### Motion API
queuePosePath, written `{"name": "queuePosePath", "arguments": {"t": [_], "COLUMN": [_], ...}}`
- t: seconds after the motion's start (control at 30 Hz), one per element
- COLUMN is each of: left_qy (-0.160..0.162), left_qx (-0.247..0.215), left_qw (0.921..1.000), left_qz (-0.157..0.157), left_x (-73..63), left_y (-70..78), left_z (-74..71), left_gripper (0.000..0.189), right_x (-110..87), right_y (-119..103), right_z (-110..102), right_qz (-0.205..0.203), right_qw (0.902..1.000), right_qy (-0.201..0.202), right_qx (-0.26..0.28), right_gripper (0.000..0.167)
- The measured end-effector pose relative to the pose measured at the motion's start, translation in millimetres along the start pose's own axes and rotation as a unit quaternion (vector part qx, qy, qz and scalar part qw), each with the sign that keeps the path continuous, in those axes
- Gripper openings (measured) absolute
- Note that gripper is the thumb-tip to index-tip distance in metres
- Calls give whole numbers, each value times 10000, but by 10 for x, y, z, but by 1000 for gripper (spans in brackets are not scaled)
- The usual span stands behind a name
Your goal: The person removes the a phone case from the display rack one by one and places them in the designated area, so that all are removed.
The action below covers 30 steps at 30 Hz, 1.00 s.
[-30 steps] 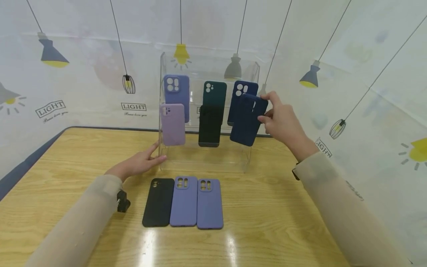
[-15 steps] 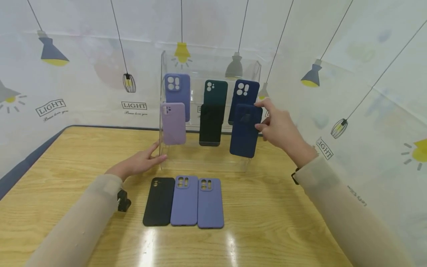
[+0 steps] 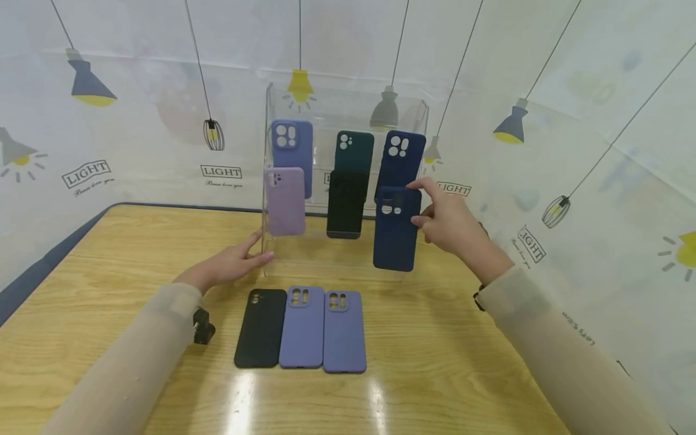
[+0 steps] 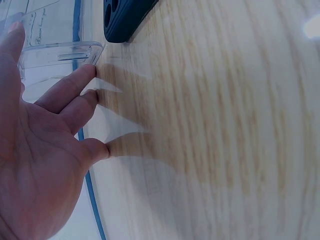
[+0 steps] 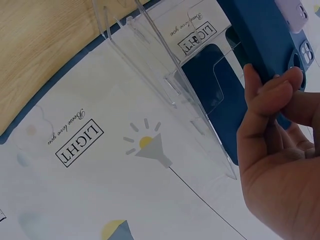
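A navy phone case (image 3: pixel 396 241) is pinched near its top right by my right hand (image 3: pixel 454 220). It stands at the lower right of a clear acrylic display stand (image 3: pixel 337 266), overlapping the bottom of another navy case (image 3: pixel 403 158) behind it. In the right wrist view the pinched case (image 5: pixel 260 40) is upper right, partly hidden by fingers. My left hand (image 3: pixel 231 266) rests at the stand's lower left corner with fingers spread; in the left wrist view the fingertips touch the stand's clear edge (image 4: pixel 60 54). Whether the pinched case touches the stand's ledge, I cannot tell.
The stand also bears a lavender-blue case (image 3: pixel 296 151), a pink-lilac case (image 3: pixel 286 202), a dark green case (image 3: pixel 356 151) and a black case (image 3: pixel 345 202). On the wooden table (image 3: pixel 435 362) in front lie a black case (image 3: pixel 261 329) and two purple cases (image 3: pixel 301 329).
My right hand has lowered the navy case down and slightly left, from over the rear navy case to the stand's lower right. The case is now more upright. My left hand stays put.
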<state>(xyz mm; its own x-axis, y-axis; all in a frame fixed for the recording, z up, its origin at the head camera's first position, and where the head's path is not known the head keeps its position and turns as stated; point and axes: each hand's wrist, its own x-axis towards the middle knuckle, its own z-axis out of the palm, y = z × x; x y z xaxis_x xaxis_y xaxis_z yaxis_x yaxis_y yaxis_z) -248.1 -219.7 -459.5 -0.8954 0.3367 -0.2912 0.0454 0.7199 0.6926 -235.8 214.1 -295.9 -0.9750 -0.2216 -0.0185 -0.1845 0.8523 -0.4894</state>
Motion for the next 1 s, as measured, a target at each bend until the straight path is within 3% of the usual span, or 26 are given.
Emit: {"name": "queuePosePath", "arguments": {"t": [1.0], "left_qy": [3], "left_qx": [-86], "left_qw": [10000], "left_qz": [28], "left_x": [-25], "left_y": [13], "left_z": [16], "left_gripper": [94], "right_x": [-2], "right_y": [113], "right_z": [67], "right_qz": [-53], "right_qw": [9988], "right_qy": [-452], "right_qx": [-192], "right_gripper": [62]}}
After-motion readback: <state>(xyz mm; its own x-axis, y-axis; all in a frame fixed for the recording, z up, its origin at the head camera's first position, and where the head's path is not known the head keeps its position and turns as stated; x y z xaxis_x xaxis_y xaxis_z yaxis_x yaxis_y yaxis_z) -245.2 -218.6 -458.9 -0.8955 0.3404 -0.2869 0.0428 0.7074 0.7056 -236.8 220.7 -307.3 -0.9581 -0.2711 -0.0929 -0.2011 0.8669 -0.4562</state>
